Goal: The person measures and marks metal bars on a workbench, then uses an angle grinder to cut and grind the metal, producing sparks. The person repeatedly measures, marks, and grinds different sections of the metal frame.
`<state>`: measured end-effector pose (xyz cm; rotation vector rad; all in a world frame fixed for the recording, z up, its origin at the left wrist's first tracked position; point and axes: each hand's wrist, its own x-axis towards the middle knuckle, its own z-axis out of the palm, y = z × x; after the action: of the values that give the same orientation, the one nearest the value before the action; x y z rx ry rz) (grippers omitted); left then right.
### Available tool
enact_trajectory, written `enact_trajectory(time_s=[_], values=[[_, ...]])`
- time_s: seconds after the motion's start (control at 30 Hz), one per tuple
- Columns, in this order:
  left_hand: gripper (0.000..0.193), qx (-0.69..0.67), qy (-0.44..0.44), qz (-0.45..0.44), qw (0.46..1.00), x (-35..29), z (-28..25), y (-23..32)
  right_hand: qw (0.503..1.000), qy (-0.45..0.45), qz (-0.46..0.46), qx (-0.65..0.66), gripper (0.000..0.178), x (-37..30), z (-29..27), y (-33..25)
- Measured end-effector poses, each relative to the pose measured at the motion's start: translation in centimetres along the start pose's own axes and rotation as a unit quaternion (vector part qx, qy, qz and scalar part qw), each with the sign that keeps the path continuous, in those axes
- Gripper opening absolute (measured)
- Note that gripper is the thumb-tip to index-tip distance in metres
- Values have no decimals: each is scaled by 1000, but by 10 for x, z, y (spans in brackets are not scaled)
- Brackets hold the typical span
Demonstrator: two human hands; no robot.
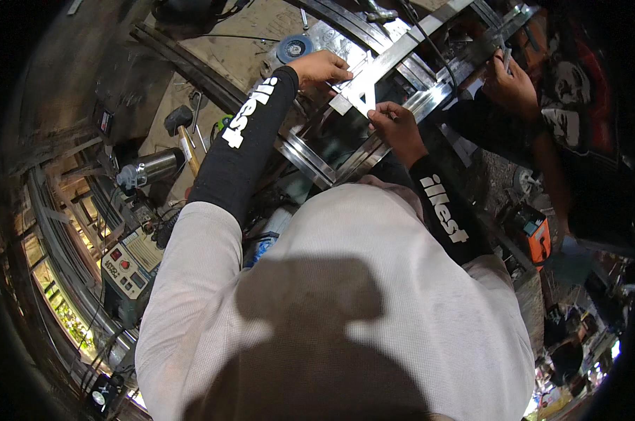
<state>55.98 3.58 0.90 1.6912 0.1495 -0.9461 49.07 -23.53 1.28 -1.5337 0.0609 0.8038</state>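
My left hand reaches in past the grinding disc, fingers curled at the left edge of a bright angled metal piece. Glare washes out most of that piece. With thumb and fingertips, my right hand pinches its lower end. The piece lies against a square metal tube, which runs diagonally across a metal frame. At the frame's far right, a co-worker's hand holds a small, slim metal part that I cannot make out.
A blue-grey grinding disc lies left of the frame. Further left are a hammer and a steel bottle. A control box stands at lower left, an orange-and-black machine at right. A dark cable crosses the frame.
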Motion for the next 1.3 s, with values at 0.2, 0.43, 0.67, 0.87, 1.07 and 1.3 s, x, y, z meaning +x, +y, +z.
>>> enact_trajectory(time_s=[0.2, 0.43, 0.67, 0.87, 1.07, 1.3], values=[[26, -69, -13, -29, 997, 4, 8, 5, 999, 42, -13, 28, 23, -9, 0, 11], [22, -110, -65, -28, 991, 3, 6, 0, 999, 2, -29, 38, 39, -16, -6, 15], [25, -95, -64, -13, 993, 9, 7, -6, 999, 0, -15, 42, 44, -11, -10, 20], [27, -94, -51, 15, 994, 10, 11, -13, 999, 29, -14, 6, 46, -9, -11, 26], [32, -81, -36, 31, 996, 8, 11, -20, 983, 183, -13, -24, 56, -15, -13, 17], [42, -135, -18, 29, 990, 8, 17, -27, 934, 255, -243, -52, 30, -47, -14, -6]])
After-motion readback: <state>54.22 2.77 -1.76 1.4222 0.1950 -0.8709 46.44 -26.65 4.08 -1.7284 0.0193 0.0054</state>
